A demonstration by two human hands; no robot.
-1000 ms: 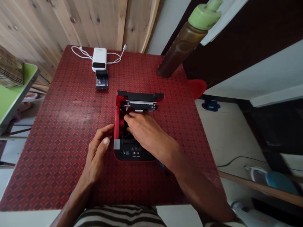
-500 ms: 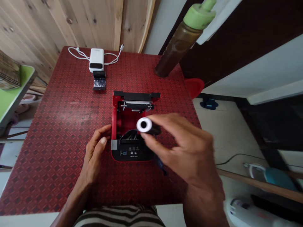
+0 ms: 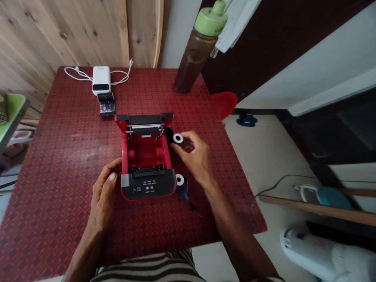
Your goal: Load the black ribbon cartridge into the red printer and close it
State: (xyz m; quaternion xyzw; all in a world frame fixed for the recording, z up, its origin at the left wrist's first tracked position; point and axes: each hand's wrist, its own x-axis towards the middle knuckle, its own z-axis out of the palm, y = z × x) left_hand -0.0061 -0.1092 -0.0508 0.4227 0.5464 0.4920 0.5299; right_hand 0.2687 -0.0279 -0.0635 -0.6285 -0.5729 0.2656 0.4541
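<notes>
A red and black label printer (image 3: 148, 185) sits on the table with its lid raised and its red inside bare. My left hand (image 3: 103, 192) rests against the printer's left side, fingers loosely extended and partly hidden behind its edge. Beyond the printer's right side, my right hand (image 3: 195, 154) pinches a black roll with a white core (image 3: 178, 138) between thumb and forefinger. Black film hangs beside this roll, close to the printer's wall. Another roll with a white end (image 3: 179, 180) lies by the front right corner, with a dark tail trailing from it.
A white power bank (image 3: 101, 76) with white cables lies at the back left, a strip of black film (image 3: 106, 105) before it. At the back right stands a tall brown bottle (image 3: 194, 55) with a green cap. The red patterned table (image 3: 70, 156) ends at the right above floor.
My right hand has carried the black roll out from above the printer to its right side, lower down. The black film has left the printer's inside. My left hand stays at the printer.
</notes>
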